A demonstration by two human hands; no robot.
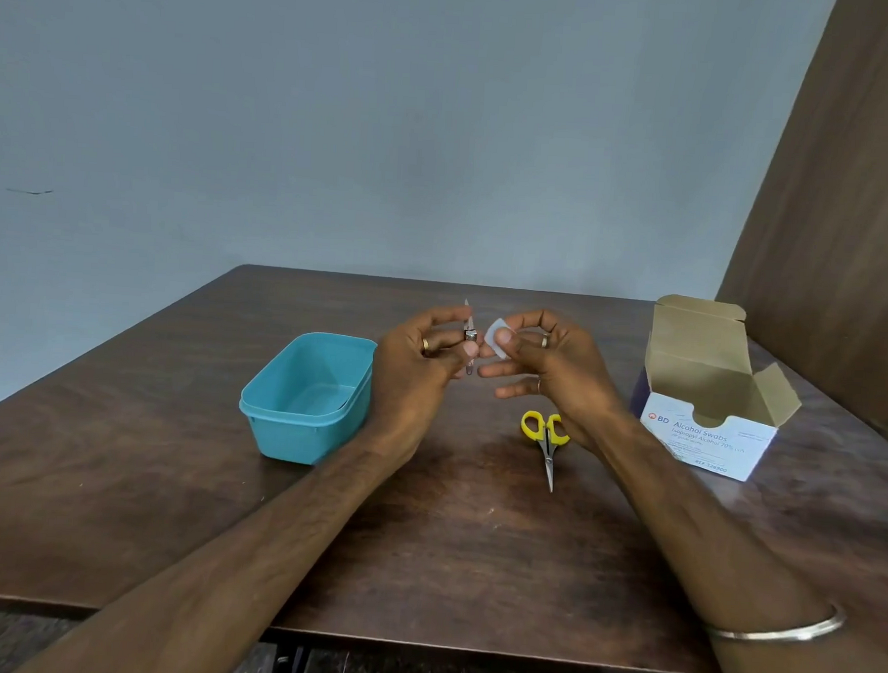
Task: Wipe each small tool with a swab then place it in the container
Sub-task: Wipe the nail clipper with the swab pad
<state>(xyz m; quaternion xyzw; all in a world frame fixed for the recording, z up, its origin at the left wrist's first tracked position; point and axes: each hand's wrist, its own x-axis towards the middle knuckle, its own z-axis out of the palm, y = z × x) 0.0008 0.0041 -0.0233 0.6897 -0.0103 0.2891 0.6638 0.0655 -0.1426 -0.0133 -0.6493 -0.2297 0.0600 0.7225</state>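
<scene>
Pinching small tool (469,337) upright, left hand (419,371); swab (497,337) in right hand (559,363).

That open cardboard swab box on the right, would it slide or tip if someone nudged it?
The white cardboard alcohol swab box probably slides easily: thin card usually weighs little, and the dark wooden table looks smooth. Its raised lid flap stands tall, so a high push might tip it. The thin walls would likely dent under a firm squeeze.

One teal container (307,398), one scissors (546,439), one swab box (711,401), one swab (497,338), one small tool (469,337)
</scene>
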